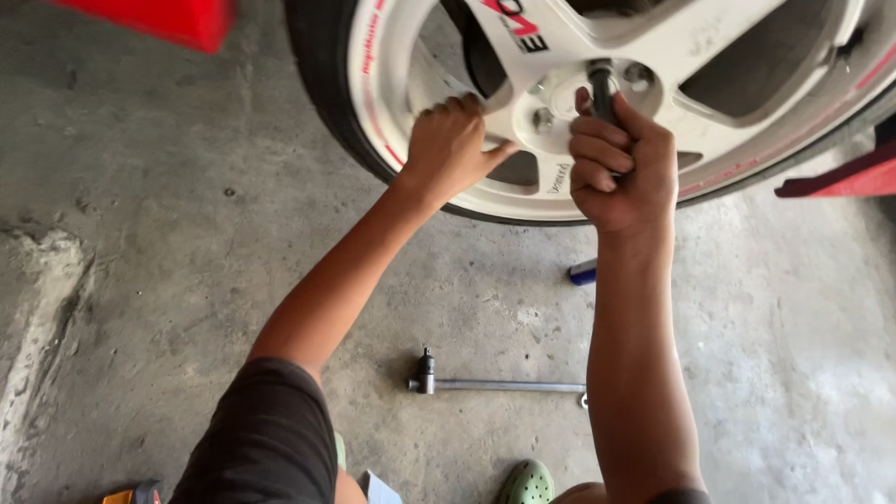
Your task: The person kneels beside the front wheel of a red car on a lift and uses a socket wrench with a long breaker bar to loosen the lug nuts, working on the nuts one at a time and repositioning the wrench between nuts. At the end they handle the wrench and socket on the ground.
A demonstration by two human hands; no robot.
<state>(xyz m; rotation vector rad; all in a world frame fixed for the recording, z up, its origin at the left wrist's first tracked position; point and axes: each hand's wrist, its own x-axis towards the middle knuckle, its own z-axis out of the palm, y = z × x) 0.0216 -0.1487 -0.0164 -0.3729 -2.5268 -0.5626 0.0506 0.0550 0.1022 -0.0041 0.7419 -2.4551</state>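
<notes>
The white alloy wheel [653,112] fills the top of the view, its smooth painted spokes broad and flat, its rim edged with a thin red stripe inside a black rubber tyre [322,84]. At the wheel's hub, the right hand [623,163] is clenched in a fist around a dark cylindrical tool handle [602,89], whose tip points at the ring of small round lug holes. Just left of the hub, the left hand [448,149] presses against a spoke, fingers curled over its edge and thumb stretched toward the centre; it grips nothing but the wheel itself. Below the wheel, the concrete floor [187,233] is grey, rough and mottled with stains. On it, well below the hub, lies a long slim steel bar wrench [499,384] with a dark socket head at its left end. Nearer the wheel, a small blue-and-white object [582,273] peeks out beside the right forearm. A green perforated clog [525,484] shows at the bottom edge.
</notes>
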